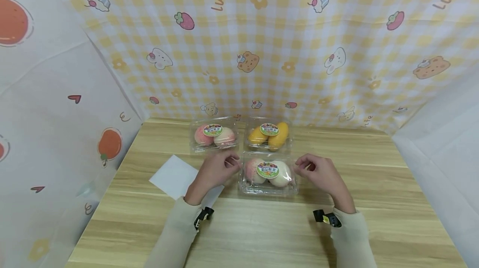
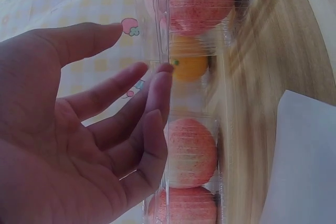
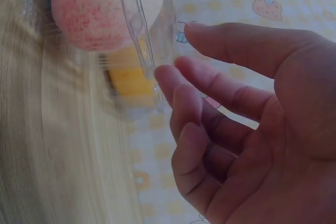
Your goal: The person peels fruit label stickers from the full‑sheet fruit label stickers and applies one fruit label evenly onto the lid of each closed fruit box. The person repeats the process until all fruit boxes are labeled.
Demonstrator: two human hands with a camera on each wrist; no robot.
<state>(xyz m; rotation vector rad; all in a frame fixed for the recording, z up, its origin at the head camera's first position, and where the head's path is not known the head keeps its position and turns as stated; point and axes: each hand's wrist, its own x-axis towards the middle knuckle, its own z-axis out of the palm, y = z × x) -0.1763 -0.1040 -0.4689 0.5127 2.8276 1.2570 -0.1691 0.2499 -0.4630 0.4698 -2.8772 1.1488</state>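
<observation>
A clear plastic fruit box with a round label holds two pink-and-white peaches on the table, between the two hands. My left hand is at its left side, fingers loosely bent and thumb held apart; in the left wrist view the fingertips are right at the box's rim. On the other side is my right hand, similarly bent, its fingertips beside the rim in the right wrist view. Neither thumb presses on the box.
Behind stand two more clear boxes, one with peaches and one with yellow mangoes. White paper lies on the wooden table at left, partly under the left forearm. A checked cloth hangs behind.
</observation>
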